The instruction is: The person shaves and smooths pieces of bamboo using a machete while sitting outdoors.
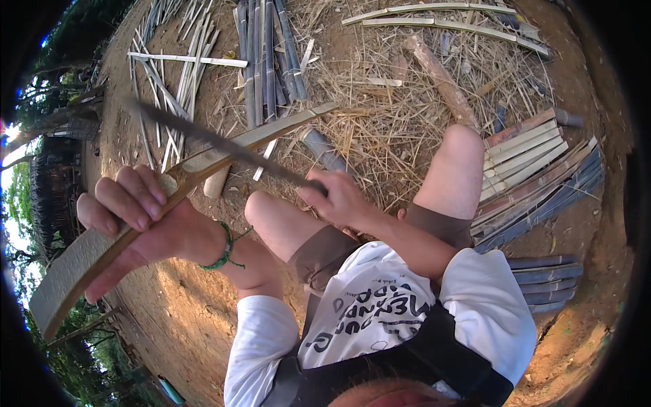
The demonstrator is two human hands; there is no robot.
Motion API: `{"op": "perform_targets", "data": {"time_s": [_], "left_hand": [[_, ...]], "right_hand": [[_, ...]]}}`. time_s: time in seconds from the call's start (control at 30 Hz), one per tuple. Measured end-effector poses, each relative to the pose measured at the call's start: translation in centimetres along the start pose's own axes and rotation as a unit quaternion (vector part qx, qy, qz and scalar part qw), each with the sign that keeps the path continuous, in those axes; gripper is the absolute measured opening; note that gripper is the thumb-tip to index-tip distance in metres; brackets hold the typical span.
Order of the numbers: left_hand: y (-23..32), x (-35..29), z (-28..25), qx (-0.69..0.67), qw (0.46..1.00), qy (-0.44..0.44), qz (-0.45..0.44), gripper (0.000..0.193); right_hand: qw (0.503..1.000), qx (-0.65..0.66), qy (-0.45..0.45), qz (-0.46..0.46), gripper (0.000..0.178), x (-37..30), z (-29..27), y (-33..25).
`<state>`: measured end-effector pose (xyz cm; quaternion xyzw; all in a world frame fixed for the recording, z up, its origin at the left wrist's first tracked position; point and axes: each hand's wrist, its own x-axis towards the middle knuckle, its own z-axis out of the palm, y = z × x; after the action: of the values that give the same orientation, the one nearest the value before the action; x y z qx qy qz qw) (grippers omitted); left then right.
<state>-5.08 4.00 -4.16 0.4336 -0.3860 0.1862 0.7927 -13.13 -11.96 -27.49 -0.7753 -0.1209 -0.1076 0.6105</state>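
Observation:
My left hand (173,230) is raised at the left, its fingers wrapped round a long split bamboo strip (74,275). The strip runs from the lower left, where it looms wide and close, up to a narrow tip over the debris on the ground. In my right hand (339,197), closed on the handle end, is a long dark knife (203,138). Its blade points to the upper left and crosses the strip beyond my left fingers. Whether the edge touches the strip I cannot tell. The handle is mostly hidden in my fist.
Dark bamboo poles (261,61) and pale split strips (193,74) lie ahead on the dirt. Shavings (380,129) cover the ground around a thick log piece (444,85). Stacked split bamboo (529,159) lies right of my bent legs, with another dark stack (546,278) nearer.

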Motion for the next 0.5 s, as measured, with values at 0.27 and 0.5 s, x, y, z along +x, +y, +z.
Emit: {"op": "perform_targets", "data": {"time_s": [0.27,0.5], "left_hand": [[-1.6,-0.2,-0.5,0.024,0.999,0.044,0.012,0.077],[-1.9,0.0,-0.6,0.01,1.0,0.002,0.022,0.078]], "right_hand": [[0.922,0.015,-0.042,0.384,0.075,0.0,0.4,11.5],[0.997,0.035,0.009,0.066,0.059,1.1,0.0,3.6]]}}
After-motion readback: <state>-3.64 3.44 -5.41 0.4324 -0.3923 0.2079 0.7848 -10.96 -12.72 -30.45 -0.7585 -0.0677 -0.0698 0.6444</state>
